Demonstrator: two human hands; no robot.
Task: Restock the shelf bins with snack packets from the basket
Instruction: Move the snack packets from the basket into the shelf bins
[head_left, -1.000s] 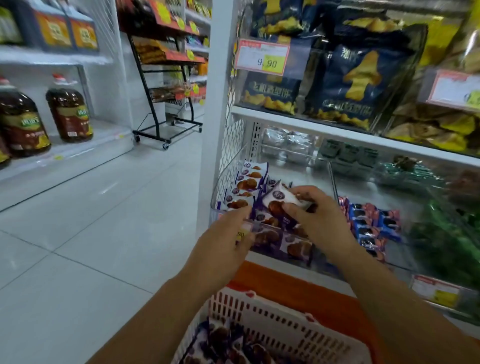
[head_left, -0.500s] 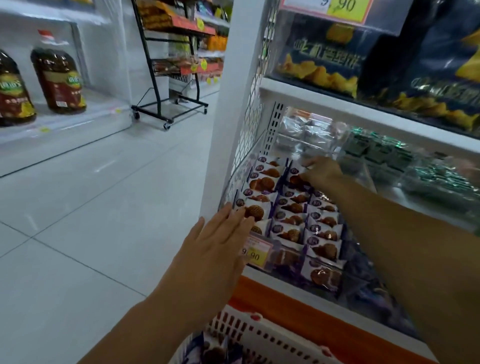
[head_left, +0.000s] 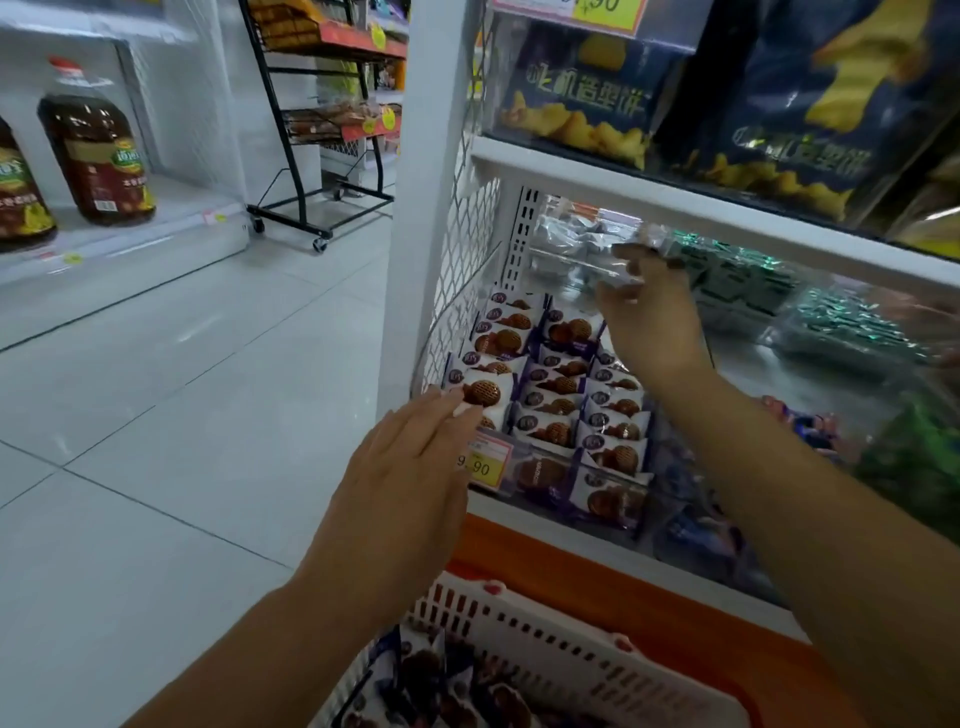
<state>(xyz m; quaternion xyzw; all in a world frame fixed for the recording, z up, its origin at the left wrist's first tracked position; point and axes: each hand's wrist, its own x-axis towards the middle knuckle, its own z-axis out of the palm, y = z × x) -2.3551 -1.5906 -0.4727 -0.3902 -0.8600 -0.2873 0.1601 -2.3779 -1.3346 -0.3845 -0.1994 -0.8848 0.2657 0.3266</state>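
Packets (head_left: 558, 387): glossy plastic film, shining where the left fingers (head_left: 441, 410) touched.
Bin front (head_left: 535, 499): clear, smooth plastic, just below the left fingers.
Price tag (head_left: 483, 457): matt paper, beside the left fingers.
Basket (head_left: 545, 639): white matt plastic, slotted, below both sets of fingers.
Side mesh (head_left: 467, 270): white-coated metal wire, beyond the left fingers.
Shelf edge (head_left: 675, 192): smooth white painted metal, above the right fingers (head_left: 623, 254).
Floor (head_left: 182, 415): pale tiles that looked glossy.

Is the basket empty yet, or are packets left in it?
Not empty. Several snack packets lie inside the white basket, at the view's bottom edge.
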